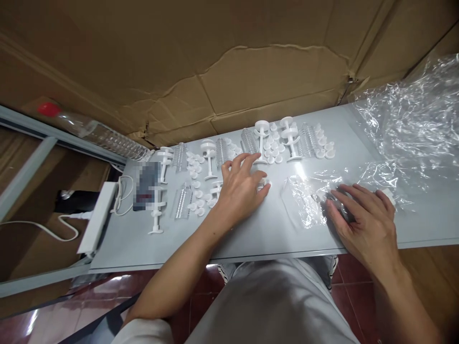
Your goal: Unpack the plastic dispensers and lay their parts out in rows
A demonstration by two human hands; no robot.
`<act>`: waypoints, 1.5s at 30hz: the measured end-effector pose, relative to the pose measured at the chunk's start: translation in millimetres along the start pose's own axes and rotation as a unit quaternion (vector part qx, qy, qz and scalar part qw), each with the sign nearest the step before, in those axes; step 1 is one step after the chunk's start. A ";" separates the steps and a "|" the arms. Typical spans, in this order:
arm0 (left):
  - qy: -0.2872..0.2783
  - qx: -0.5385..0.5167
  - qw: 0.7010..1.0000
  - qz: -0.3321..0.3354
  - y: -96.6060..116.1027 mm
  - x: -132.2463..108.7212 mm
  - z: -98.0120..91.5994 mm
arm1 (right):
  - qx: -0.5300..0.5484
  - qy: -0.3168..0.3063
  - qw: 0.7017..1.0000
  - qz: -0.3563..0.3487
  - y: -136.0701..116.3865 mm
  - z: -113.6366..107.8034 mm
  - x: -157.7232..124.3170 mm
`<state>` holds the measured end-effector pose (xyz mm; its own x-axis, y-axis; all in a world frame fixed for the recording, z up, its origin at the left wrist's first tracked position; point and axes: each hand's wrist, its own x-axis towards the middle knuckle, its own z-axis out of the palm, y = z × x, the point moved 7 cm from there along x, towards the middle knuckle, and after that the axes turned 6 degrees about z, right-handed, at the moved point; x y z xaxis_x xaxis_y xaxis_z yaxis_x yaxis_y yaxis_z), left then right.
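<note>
My left hand (241, 187) is over the grey table, fingers apart and bent downward. Its thumb and index finger are beside a small cluster of white caps (264, 183), partly hidden by the hand. My right hand (369, 220) lies with spread fingers on a clear plastic bag (310, 198); small white pieces (387, 195) show by its fingertips. Beyond the left hand stand groups of white plunger-like parts (209, 160), clear ribbed plastic tubes (222, 152) and loose white caps (274, 149). Another ribbed tube (184, 201) and plunger-like part (156, 215) lie further left.
Crumpled clear plastic (423, 114) covers the table's right end. A cardboard wall (272, 86) rises behind. At left are a bottle with a red cap (103, 135), a white power strip (98, 217) with cables, and a blurred dark object (147, 186).
</note>
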<state>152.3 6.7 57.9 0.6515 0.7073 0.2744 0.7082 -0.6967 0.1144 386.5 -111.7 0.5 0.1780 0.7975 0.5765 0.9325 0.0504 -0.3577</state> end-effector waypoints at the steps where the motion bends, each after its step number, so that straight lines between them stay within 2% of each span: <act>1: 0.027 -0.003 1.000 0.000 5.9 -2.0 -4.9 | 0.002 -0.002 1.000 0.002 0.2 0.0 0.1; 3: 0.054 -0.041 0.997 0.028 26.2 -5.1 -6.3 | 0.003 -0.005 1.000 0.001 -0.2 0.1 -0.1; 4: 0.042 -0.068 0.995 0.054 39.9 -5.6 -1.0 | 0.004 -0.007 1.000 -0.001 -0.5 0.2 -0.4; 6: -0.033 -0.101 0.989 0.107 68.1 -5.5 19.8 | 0.005 -0.009 1.000 -0.004 -0.7 0.3 -1.1; 8: -0.107 -0.088 0.984 0.113 84.3 -4.5 41.6 | 0.004 -0.011 1.000 -0.006 -0.1 0.5 -2.2; 10: -0.126 -0.063 0.987 0.079 85.4 -2.5 51.4 | 0.006 -0.012 1.000 -0.004 1.4 0.7 -3.4; 14: -0.087 -0.047 0.995 0.006 68.4 -5.7 43.7 | 0.016 -0.009 1.000 0.003 4.0 0.6 -4.3; 19: -0.103 -0.121 0.987 0.023 67.0 -11.6 45.9 | 0.023 -0.017 1.000 -0.001 3.1 2.3 -3.1; 24: -0.048 -0.182 0.982 -0.008 71.4 -6.3 58.3 | 0.023 -0.021 1.000 -0.006 1.9 2.1 -3.3; 27: -0.028 -0.146 0.989 0.009 84.8 0.1 66.3 | 0.022 -0.032 0.999 -0.011 1.9 2.4 -3.5; 31: -0.049 -0.096 0.994 -0.010 94.0 6.8 75.2 | 0.026 -0.032 0.999 -0.018 2.7 1.9 -3.7; 34: -0.058 -0.126 0.990 0.000 91.9 -1.5 66.9 | 0.025 -0.022 0.999 -0.017 3.3 1.6 -4.1; 38: 0.018 -0.178 0.984 -0.009 69.1 -32.1 27.5 | 0.020 -0.018 1.000 -0.005 4.4 2.7 -4.4; 40: 0.066 -0.155 0.986 -0.010 56.0 -44.9 8.1 | 0.023 -0.019 1.000 -0.004 3.7 2.9 -4.2; 42: 0.099 -0.097 0.990 0.001 47.1 -50.2 -2.8 | 0.025 -0.020 0.999 -0.002 2.8 2.7 -3.8; 45: 0.112 -0.023 0.993 0.007 39.1 -46.2 -1.3 | 0.028 -0.019 0.999 -0.001 1.6 2.1 -3.7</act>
<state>149.5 -53.4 50.9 0.5811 0.6567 0.4806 0.6829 -0.7147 0.1509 386.7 -113.4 -3.8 0.1632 0.8198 0.5489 0.9133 0.0849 -0.3984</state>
